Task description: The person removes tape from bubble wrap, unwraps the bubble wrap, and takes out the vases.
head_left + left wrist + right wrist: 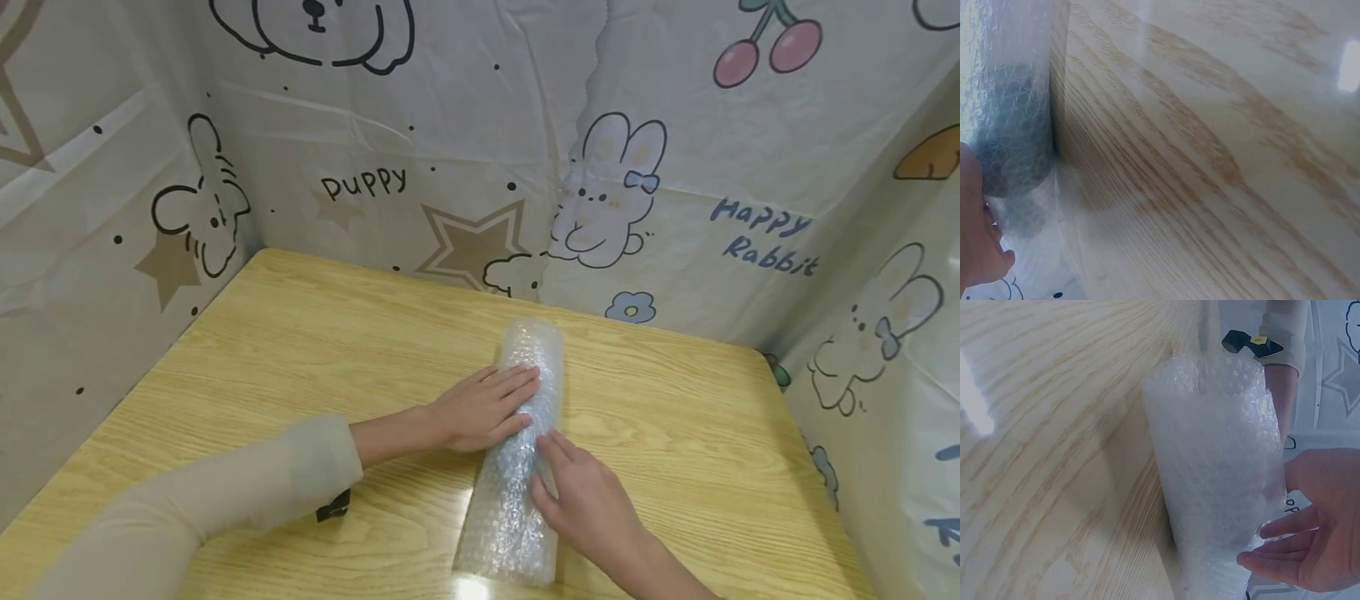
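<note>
A roll of clear bubble wrap (517, 517) lies lengthwise on the table. Through its layers a bluish-grey thing shows in the left wrist view, its kind blurred by the wrap (1013, 119). My left hand (491, 408) rests flat across the upper half of the roll, fingers stretched out. Lower down, on the roll's right side, my right hand (588, 496) touches the wrap with its fingertips. The right wrist view has that hand's fingers (1285, 547) fairly straight against the side of the roll, whose near end is a loose, hollow tube.
The wood-grain table (360, 333) extends on both sides of the roll. Printed cloth (465, 125) with cartoon figures hangs behind it and along both sides. A small black device (333, 506) shows under the left sleeve (247, 475).
</note>
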`<state>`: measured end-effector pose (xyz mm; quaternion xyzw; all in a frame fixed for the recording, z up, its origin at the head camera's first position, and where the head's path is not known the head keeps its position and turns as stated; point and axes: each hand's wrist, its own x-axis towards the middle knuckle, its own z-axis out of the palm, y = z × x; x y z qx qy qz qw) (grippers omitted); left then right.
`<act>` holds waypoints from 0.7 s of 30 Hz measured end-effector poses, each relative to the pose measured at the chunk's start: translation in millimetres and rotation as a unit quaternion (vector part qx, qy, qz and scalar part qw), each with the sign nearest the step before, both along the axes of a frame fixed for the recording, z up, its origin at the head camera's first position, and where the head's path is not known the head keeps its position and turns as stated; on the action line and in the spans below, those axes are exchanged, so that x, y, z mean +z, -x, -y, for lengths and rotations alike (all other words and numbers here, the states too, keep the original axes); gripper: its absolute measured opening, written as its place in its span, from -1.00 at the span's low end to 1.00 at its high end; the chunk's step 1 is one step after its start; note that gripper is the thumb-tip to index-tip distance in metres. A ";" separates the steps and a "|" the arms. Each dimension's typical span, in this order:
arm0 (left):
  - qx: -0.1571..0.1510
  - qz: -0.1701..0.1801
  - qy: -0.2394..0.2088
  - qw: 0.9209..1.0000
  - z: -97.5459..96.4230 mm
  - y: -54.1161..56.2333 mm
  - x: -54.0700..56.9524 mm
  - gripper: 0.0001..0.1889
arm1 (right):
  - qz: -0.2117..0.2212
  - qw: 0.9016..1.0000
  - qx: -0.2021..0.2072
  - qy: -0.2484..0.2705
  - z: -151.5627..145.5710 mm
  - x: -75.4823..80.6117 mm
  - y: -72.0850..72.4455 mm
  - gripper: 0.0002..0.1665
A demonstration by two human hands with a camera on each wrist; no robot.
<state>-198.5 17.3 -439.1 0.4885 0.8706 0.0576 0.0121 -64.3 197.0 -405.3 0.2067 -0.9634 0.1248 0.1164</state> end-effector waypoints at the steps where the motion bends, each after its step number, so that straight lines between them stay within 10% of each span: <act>1: 0.000 -0.002 0.003 1.000 -1.0 -0.2 0.0 -0.32 | -0.014 1.000 0.003 -0.002 -0.5 -0.8 0.5 -0.52; 21: 0.020 0.015 0.000 1.000 -4.6 -2.7 -0.4 -0.33 | -0.157 0.986 0.030 -0.038 -1.0 -12.3 15.0 -0.75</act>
